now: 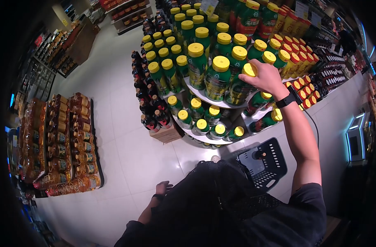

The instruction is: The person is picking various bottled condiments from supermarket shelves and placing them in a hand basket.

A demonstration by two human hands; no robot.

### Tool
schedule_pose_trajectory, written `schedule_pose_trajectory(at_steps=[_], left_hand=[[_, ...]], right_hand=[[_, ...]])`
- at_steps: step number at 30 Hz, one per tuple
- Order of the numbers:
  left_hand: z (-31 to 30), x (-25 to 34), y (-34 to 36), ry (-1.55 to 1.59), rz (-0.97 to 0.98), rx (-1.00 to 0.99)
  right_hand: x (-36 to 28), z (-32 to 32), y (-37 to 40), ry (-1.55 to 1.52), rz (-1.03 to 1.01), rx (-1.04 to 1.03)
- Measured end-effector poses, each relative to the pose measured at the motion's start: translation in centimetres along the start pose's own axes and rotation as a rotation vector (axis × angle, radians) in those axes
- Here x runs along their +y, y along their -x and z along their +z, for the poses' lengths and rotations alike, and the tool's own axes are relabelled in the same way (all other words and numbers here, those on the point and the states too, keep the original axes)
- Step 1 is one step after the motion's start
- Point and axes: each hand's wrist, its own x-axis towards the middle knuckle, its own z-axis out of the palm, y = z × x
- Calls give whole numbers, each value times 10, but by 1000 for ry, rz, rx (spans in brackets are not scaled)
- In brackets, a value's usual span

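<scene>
My right hand (264,76) reaches out to the curved display shelf (200,94). Its fingers are closed around the yellow cap of a green bottle (238,91), which stands upright at the shelf's front edge. Close beside it is another green bottle (217,82) with a yellow cap, among several of the same kind. A black band with a small device and cable sits on my right wrist. Low at my side hangs my left hand (164,188), holding nothing, fingers apart. Below the shelf, a dark shopping basket (274,144) has a dark bottle in it.
A lower tier holds more yellow-capped bottles (201,126). Dark bottles (162,118) stand on a wooden base at the display's left. Across the pale tiled floor (118,123) is a stack of amber oil bottles (58,144). Red-and-yellow bottles (297,59) fill the right side.
</scene>
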Motion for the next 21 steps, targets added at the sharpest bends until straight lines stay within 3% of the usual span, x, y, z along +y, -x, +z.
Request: schedule_pose_trajectory(at_steps=[3, 9, 13, 17, 21], left_hand=[[-3, -5, -4, 35, 24, -10], [-9, -46, -22, -69, 139, -89], [-15, -46, -4, -62, 129, -78], [-28, -23, 31, 17, 36, -68], [-35, -37, 37, 240, -192, -101]], right_hand=[[-6, -6, 7, -21, 43, -16], [-7, -19, 31, -104, 158, 155], [-7, -20, 82, -178, 202, 386], [5, 30, 181, -627, 380, 432], [6, 103, 340, -588, 799, 67]])
